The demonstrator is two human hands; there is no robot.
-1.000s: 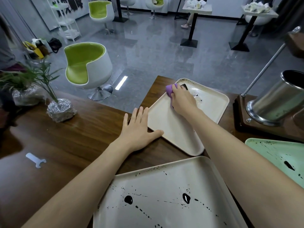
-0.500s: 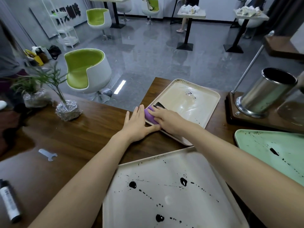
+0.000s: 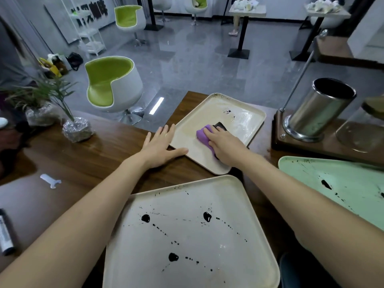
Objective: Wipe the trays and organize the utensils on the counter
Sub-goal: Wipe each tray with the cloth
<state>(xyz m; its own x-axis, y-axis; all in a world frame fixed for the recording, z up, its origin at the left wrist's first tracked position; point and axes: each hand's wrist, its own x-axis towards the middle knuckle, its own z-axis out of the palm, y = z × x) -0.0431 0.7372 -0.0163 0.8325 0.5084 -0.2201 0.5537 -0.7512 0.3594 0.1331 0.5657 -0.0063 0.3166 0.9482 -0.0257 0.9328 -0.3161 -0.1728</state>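
We're watching the wiping in full swing here: the right hand point(image 3: 225, 145) is gripping the purple cloth point(image 3: 202, 135), fingers curled over it, and pressing it down onto the cream tray point(image 3: 207, 113) just ahead of both hands. The left hand point(image 3: 160, 145) is lying open and flat on the counter point(image 3: 93, 154), fingers straight, its thumb running along the tray's near edge. We're reading that as a brace, so the tray is not skating away under the rubbing. A few black specks point(image 3: 227, 111) are waiting just beyond the right hand's fingertips, so we're judging this tray only partly done. Between the two forearms, a second cream tray point(image 3: 228, 252) is sitting closer in, blotched with black, and a green tray point(image 3: 342, 183) to the right of the right arm is spattered too. Both are looking untouched. Beyond the right hand, a steel holder point(image 3: 318, 109) is standing tilted on its wooden base, presumably for the utensils, though we're seeing none yet.
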